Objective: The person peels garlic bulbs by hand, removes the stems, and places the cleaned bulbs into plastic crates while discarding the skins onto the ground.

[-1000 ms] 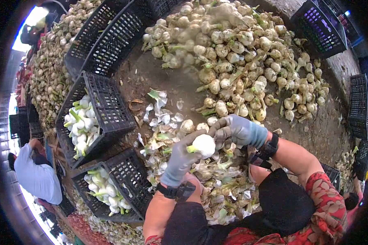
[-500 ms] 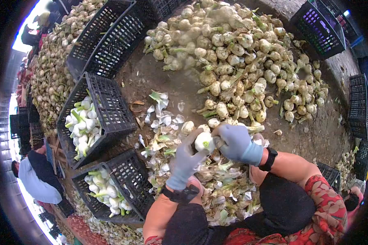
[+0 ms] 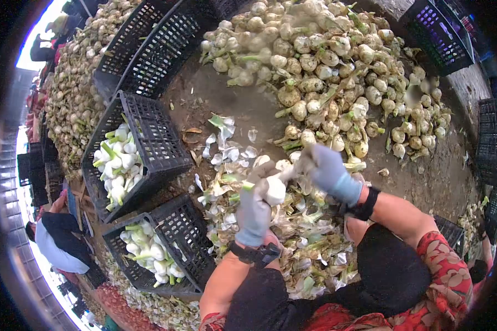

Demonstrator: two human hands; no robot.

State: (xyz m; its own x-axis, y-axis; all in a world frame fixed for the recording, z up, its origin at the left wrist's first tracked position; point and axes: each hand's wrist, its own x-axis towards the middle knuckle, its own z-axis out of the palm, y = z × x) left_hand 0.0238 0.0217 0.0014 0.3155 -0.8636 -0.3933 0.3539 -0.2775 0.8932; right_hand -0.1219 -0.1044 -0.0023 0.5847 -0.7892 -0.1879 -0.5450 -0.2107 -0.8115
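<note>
My gloved left hand (image 3: 254, 207) is closed around a white peeled garlic bulb (image 3: 275, 191), its green stem (image 3: 248, 186) pointing left. Up and to the right of the bulb is my gloved right hand (image 3: 327, 170), its fingers drawn together and smeared by motion. Something pale trails from those fingertips toward the bulb; I cannot make out what it is. Below both hands lies a heap of loose garlic skins (image 3: 309, 248). Unpeeled garlic bulbs (image 3: 315, 85) with dirty skins form a big pile on the floor ahead.
At the left, a tilted black crate (image 3: 163, 140) holds clean white garlic (image 3: 116, 163); a second crate (image 3: 183, 243) below it holds more. Other black crates (image 3: 160, 49) stand at the back left and right. A co-worker (image 3: 61, 240) bends at far left, beside another garlic pile (image 3: 77, 94).
My right hand has moved up and right, away from the bulb. My left hand has turned the bulb, so its green stem now points left. The view has shifted slightly.
</note>
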